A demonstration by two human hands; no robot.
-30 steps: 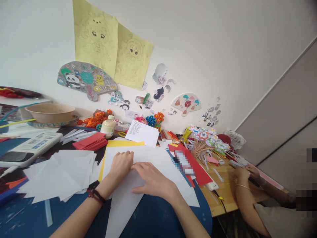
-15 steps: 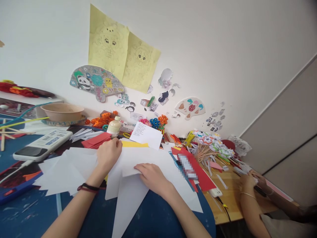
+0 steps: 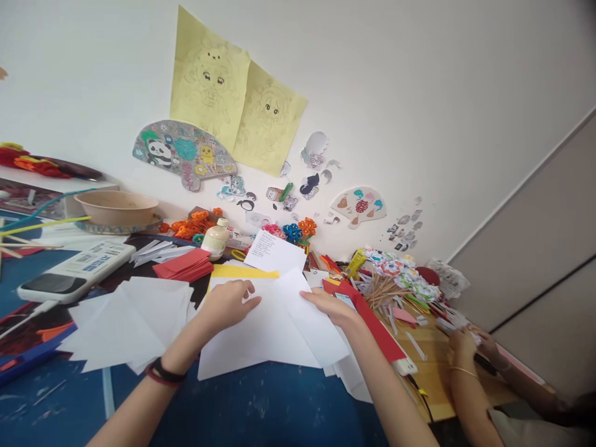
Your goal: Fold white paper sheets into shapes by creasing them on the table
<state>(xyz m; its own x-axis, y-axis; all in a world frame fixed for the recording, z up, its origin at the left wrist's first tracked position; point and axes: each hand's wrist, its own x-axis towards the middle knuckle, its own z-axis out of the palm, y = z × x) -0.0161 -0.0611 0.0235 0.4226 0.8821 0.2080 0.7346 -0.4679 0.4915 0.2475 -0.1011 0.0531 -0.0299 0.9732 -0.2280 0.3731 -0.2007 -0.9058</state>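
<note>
My right hand (image 3: 331,306) grips a narrow white sheet (image 3: 313,323) by its upper part, tilted over other white paper. My left hand (image 3: 233,304) hovers over a large white sheet (image 3: 261,335), its fingers apart and slightly curled, with nothing in them. Left of it, a fanned pile of white paper (image 3: 125,323) lies on the blue table (image 3: 261,406). A yellow sheet (image 3: 251,272) shows behind the white paper, and red paper (image 3: 372,326) lies right of my right hand.
Behind the paper stand a glue bottle (image 3: 215,239) and a white card with writing (image 3: 274,249). A white device (image 3: 77,273) and a bowl (image 3: 116,207) are at the left. At the right, another person's hands (image 3: 470,341) are over a wooden table (image 3: 435,354).
My right hand has moved right and up with the white sheet, which was hanging over the near table area. My left hand has come down and right, its fingers now spread.
</note>
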